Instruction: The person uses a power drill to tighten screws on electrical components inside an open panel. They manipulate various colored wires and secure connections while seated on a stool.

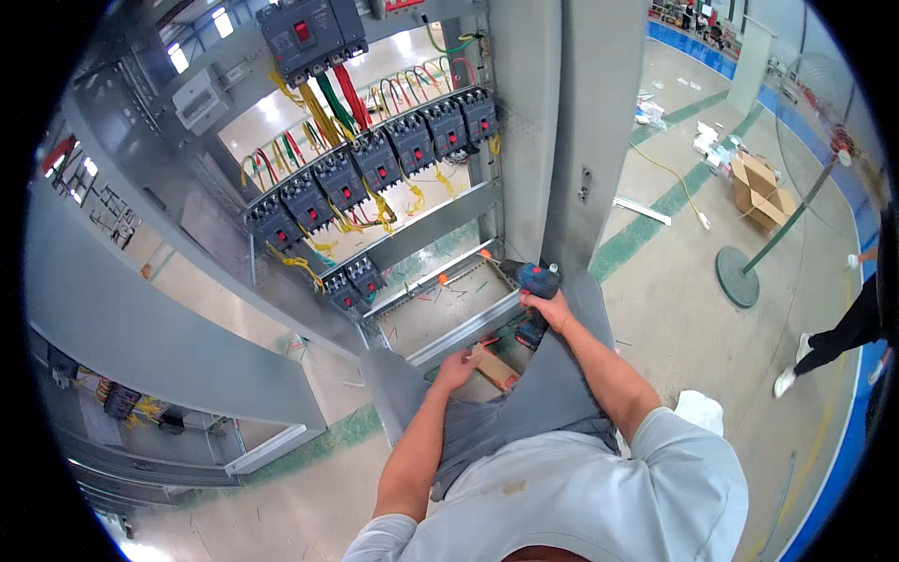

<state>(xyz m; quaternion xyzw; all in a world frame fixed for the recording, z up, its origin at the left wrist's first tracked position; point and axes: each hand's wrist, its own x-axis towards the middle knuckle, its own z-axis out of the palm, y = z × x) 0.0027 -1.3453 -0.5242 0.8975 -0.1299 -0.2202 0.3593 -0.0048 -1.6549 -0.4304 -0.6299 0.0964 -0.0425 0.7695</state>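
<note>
Two hands work: right hand [551, 309] grips blue drill [537, 279].

The cordless drill [536, 281] was blue and black, compact, with its body uppermost and its nose aimed away from the person toward the lower metal rail of the open cabinet. The fingers [546, 302] of the right hand [552, 310] were wrapped round its grip from below, so most of the handle was hidden and only the blue top and dark front showed above the knuckles. The small wooden block [493, 367], pale brown and oblong, lay slanted just right of the left hand [456, 370], touching the fingers [468, 356], which curled over its near end. Its far end pointed down and away from them, resting on the grey trouser leg.
</note>
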